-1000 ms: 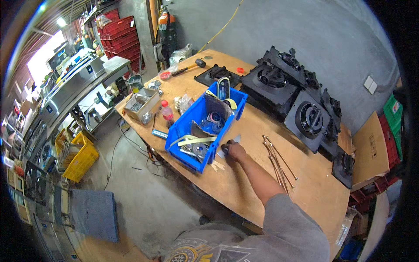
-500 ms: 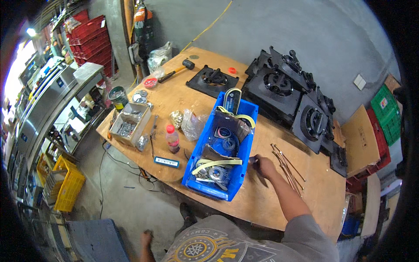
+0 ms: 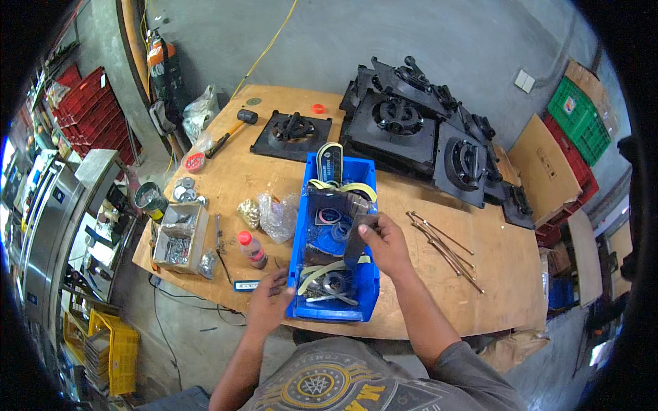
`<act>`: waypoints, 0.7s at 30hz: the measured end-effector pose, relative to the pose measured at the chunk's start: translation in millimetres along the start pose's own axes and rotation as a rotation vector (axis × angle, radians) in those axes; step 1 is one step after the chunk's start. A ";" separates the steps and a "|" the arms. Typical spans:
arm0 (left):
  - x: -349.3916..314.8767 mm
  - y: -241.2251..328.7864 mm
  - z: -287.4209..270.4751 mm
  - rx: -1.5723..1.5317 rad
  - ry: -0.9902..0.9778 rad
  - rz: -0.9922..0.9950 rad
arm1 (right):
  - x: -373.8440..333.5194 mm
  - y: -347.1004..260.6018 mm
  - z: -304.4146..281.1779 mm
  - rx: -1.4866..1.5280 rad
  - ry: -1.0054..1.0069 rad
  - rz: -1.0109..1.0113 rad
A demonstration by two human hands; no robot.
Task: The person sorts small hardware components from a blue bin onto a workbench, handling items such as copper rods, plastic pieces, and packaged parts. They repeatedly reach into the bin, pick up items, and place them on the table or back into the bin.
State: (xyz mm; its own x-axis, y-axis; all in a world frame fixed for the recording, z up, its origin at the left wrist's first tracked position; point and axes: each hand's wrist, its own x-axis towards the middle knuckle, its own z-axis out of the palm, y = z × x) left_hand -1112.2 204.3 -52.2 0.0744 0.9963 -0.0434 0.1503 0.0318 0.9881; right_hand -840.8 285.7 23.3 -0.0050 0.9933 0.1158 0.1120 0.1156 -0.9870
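A long blue bin (image 3: 375, 291) stands on the wooden table in front of me. It holds rolls of tape, pale yellow curved strips (image 3: 322, 274), cardboard dividers and small metal parts. Over its right side, my right hand (image 3: 387, 243) pinches a dark flat strip (image 3: 355, 241) between thumb and fingers. My left hand (image 3: 269, 305) is at the bin's near left corner, thumb and fingers apart with nothing in them; whether it presses on the wall I cannot tell. A red-capped bottle (image 3: 253, 251) and a blue-and-white box (image 3: 245, 285) are close to that hand.
Black burner assemblies (image 3: 397, 127) are piled at the back right; another burner (image 3: 291, 133) lies left of them beside a mallet (image 3: 233, 130). Thin metal tubes (image 3: 445, 250) lie to the right. A box of screws (image 3: 180, 240) and plastic bags (image 3: 277, 216) occupy the left.
My right hand has lifted the dark strip from beside the bin to over it. My left hand has come up from below the table to the bin's left side. The view has shifted.
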 end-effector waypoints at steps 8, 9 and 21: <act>31.8 -14.8 22.6 0.245 0.030 0.202 | 19.5 -1.5 -7.7 -0.162 -0.020 0.025; 30.3 -18.8 22.7 0.292 -0.001 0.213 | 9.3 -4.4 -2.1 -0.179 -0.059 0.033; 33.2 -20.7 26.3 0.246 0.037 0.233 | -5.5 -7.0 3.3 -0.443 -0.259 -0.011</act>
State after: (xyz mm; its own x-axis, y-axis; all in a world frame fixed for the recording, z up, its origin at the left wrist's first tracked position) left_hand -1087.0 234.6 -77.9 0.0997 0.9769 0.1888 0.3674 -0.2125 0.9055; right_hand -844.8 279.4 29.3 -0.2486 0.9678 0.0391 0.5203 0.1675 -0.8374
